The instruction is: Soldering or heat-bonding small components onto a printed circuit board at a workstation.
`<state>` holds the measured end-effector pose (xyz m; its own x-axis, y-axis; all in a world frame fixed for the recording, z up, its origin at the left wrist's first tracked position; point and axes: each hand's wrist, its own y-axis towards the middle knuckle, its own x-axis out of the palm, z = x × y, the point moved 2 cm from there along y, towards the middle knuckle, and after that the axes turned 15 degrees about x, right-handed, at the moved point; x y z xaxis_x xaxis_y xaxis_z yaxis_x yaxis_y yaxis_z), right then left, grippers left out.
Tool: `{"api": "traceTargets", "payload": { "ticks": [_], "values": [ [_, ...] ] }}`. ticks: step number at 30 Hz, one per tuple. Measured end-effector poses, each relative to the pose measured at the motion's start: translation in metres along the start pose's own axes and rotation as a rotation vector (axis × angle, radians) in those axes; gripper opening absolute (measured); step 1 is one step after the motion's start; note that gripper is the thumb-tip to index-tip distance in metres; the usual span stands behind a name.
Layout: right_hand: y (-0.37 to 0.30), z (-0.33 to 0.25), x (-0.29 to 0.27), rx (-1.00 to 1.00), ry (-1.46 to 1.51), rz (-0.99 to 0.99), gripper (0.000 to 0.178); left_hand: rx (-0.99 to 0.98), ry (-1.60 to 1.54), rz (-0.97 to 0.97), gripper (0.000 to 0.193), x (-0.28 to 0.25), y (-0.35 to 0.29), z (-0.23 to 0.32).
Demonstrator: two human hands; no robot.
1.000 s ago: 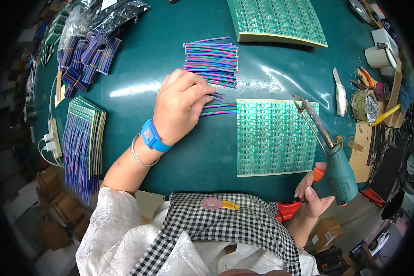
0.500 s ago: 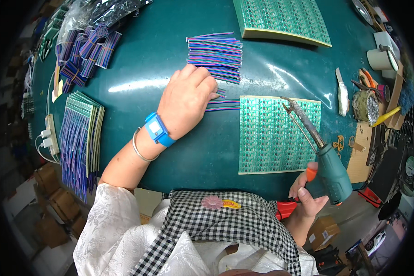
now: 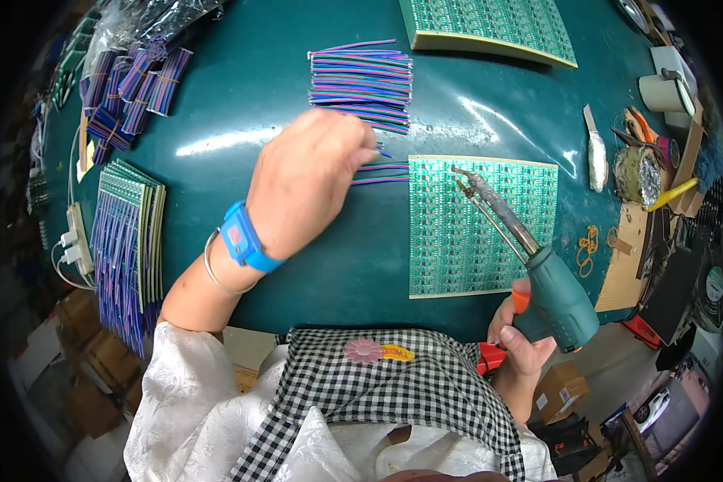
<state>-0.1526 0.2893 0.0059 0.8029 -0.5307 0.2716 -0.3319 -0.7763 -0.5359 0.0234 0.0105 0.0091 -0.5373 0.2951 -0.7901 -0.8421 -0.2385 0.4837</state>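
My left hand (image 3: pixel 312 170), with a blue wrist strap (image 3: pixel 245 239), is closed in a pinch. A short piece of multicoloured ribbon wire (image 3: pixel 384 153) pokes out from its fingertips; the rest is hidden by the fingers. Just beyond lies a stack of cut ribbon wires (image 3: pixel 360 84). Two more wire strips (image 3: pixel 380 178) reach the left edge of a green circuit board panel (image 3: pixel 474 249). In my right hand (image 3: pixel 524 341) is a green soldering gun (image 3: pixel 561 297) with an orange trigger. Its tip hangs over the upper part of the panel; contact cannot be made out.
A thick stack of circuit panels (image 3: pixel 490 28) sits at the back. On the left are bundled wires (image 3: pixel 136 88), panels with wires attached (image 3: pixel 124 233) and a power strip (image 3: pixel 79 245). At the right lie a foil-wrapped knife (image 3: pixel 596 153), a solder spool (image 3: pixel 639 178) and rubber bands (image 3: pixel 587 251).
My left hand has lifted a little from the wire stack, the wire piece at its fingertips. The soldering gun's tip has moved left over the panel. The whole view has shifted slightly.
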Motion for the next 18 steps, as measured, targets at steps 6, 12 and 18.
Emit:
{"api": "traceTargets", "payload": {
  "ticks": [6, 12, 18],
  "values": [
    [0.000, 0.008, -0.004, -0.002, -0.083, -0.031, 0.061, 0.089, -0.070, -0.033, 0.030, 0.024, -0.015, 0.018],
    [-0.003, 0.003, 0.002, 0.047, -0.049, -0.002, 0.061, 0.072, -0.098, 0.069, 0.035, 0.033, -0.021, 0.018],
    [-0.004, 0.009, 0.001, 0.068, -0.065, -0.043, 0.057, 0.017, -0.091, 0.015, 0.032, 0.038, -0.023, 0.020]
  ]
}}
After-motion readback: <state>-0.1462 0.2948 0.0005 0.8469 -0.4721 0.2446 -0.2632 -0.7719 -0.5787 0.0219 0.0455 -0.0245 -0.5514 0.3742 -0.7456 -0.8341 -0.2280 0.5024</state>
